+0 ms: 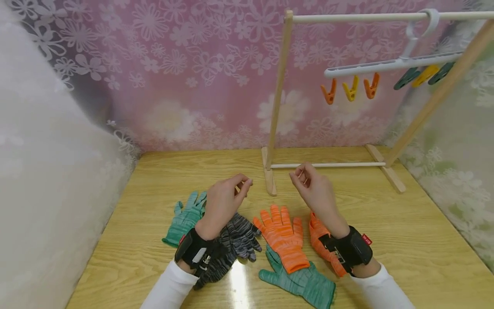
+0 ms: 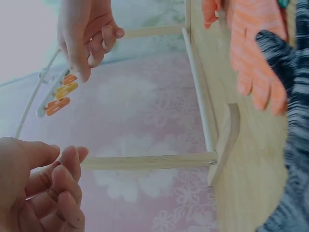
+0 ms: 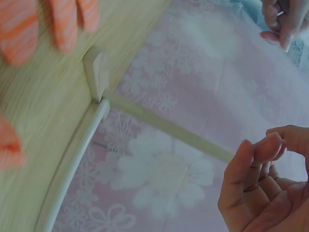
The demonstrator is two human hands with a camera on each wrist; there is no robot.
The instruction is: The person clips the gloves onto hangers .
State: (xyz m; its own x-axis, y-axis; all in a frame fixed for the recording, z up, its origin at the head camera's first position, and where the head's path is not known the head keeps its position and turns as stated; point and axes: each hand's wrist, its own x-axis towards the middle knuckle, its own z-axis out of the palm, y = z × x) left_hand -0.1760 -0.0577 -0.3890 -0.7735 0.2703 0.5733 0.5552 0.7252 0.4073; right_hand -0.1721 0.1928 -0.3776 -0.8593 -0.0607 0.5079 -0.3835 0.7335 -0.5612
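Observation:
My left hand [image 1: 223, 202] hovers with loosely curled fingers and nothing in it, above a green glove [image 1: 184, 224] and a black-and-grey glove [image 1: 241, 236]. Level with it on the other side, my right hand [image 1: 318, 194] is also loosely curled and holds nothing. Below and between the hands lies an orange glove [image 1: 283, 236], fingers pointing away, partly covering another green glove [image 1: 308, 285]. A second orange glove [image 1: 322, 242] sits under my right wrist, which hides part of it. Both hands appear bare in the left wrist view.
A wooden rack [image 1: 277, 94] stands at the back right of the wooden table [image 1: 154, 176]. From its top bar hangs a white hanger [image 1: 370, 67] with several clothespins, including a yellow clothespin [image 1: 351, 90]. Flowered curtains [image 1: 185, 86] enclose the back and sides.

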